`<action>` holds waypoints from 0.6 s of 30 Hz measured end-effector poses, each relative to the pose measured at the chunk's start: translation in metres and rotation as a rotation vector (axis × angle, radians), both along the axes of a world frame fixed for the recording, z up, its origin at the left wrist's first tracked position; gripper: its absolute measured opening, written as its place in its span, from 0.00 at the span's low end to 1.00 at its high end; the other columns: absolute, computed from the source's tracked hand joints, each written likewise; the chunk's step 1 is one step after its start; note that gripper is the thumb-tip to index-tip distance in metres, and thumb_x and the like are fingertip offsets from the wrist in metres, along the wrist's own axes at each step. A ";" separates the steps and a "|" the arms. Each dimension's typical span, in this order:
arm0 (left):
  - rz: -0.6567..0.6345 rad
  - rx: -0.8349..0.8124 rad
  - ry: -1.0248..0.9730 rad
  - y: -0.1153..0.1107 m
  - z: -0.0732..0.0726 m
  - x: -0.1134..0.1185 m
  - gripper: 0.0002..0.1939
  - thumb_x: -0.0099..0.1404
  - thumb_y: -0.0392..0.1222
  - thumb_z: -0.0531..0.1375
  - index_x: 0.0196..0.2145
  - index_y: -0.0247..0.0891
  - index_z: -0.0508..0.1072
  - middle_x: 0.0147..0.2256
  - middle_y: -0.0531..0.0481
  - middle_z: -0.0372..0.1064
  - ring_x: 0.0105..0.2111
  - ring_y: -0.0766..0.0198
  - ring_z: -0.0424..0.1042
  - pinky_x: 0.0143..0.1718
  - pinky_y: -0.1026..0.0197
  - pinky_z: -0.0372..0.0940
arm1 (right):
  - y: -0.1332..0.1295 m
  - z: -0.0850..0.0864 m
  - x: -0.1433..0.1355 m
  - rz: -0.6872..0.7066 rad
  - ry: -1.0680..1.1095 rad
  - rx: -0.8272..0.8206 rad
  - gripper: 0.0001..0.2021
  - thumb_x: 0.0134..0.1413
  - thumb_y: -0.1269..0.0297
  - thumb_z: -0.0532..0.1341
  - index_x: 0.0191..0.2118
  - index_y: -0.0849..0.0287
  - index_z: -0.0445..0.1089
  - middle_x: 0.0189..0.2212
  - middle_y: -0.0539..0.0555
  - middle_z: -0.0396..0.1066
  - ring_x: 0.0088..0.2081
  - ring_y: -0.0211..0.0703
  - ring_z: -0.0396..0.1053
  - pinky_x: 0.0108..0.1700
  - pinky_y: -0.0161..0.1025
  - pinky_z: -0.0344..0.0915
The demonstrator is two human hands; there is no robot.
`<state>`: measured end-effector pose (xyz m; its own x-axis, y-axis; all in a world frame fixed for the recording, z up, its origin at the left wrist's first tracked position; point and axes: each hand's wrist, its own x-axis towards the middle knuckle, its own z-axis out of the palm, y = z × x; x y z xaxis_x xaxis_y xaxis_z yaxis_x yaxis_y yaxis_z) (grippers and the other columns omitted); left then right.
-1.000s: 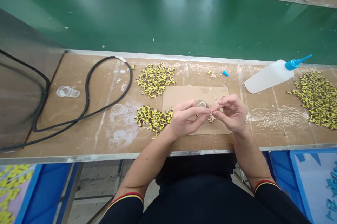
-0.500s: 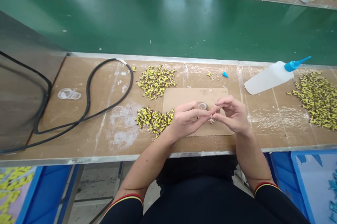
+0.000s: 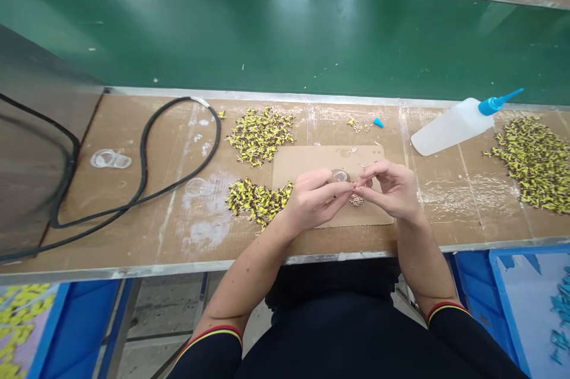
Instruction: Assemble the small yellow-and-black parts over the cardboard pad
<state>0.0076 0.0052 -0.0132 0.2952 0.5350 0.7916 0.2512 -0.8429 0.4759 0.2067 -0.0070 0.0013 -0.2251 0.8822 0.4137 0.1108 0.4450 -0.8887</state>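
Note:
My left hand (image 3: 314, 198) and my right hand (image 3: 389, 189) meet fingertip to fingertip over a cardboard sheet (image 3: 307, 159). Both are pinched closed; whatever is between the fingertips is too small to make out. Under the fingers lies a small heap of pale pieces (image 3: 356, 200). A small round clear dish (image 3: 340, 176) stands just behind my left fingers. Left of the sheet are two piles of small yellow and dark pieces, a rear one (image 3: 260, 135) and a front one (image 3: 253, 201), the latter partly behind my left hand.
A white bottle with a blue nozzle (image 3: 454, 126) lies at the right, beside a large yellow pile (image 3: 537, 165). A blue cap (image 3: 378, 122) is behind the sheet. A black cable (image 3: 145, 147) loops at the left. Blue crates (image 3: 84, 319) stand below the table edge.
My right thumb and index finger have closed together at my left fingertips; the right index finger was raised apart before. The whole view has shifted slightly.

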 end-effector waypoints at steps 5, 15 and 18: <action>0.046 0.088 0.058 0.002 -0.001 -0.001 0.04 0.68 0.32 0.64 0.38 0.39 0.76 0.23 0.58 0.61 0.22 0.70 0.59 0.25 0.65 0.56 | 0.003 0.006 -0.002 -0.016 -0.079 0.018 0.04 0.55 0.68 0.72 0.36 0.51 0.80 0.29 0.49 0.81 0.28 0.39 0.75 0.29 0.39 0.72; 0.065 -0.128 0.022 0.001 0.000 -0.001 0.02 0.69 0.36 0.63 0.38 0.39 0.78 0.27 0.55 0.68 0.24 0.70 0.66 0.28 0.66 0.63 | 0.006 0.006 -0.003 -0.014 -0.198 0.023 0.05 0.63 0.64 0.66 0.35 0.52 0.78 0.28 0.49 0.79 0.27 0.39 0.71 0.29 0.39 0.68; 0.131 -0.195 0.051 0.013 0.001 -0.016 0.09 0.69 0.41 0.63 0.45 0.39 0.79 0.28 0.54 0.65 0.27 0.67 0.65 0.30 0.62 0.64 | 0.015 -0.003 0.005 -0.069 -0.256 0.016 0.07 0.64 0.63 0.64 0.33 0.54 0.76 0.27 0.49 0.77 0.24 0.37 0.65 0.26 0.37 0.62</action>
<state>-0.0080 0.0187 -0.0121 0.2500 0.7124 0.6557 0.3800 -0.6951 0.6103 0.2116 0.0084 -0.0020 -0.2641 0.8927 0.3651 0.3613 0.4425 -0.8208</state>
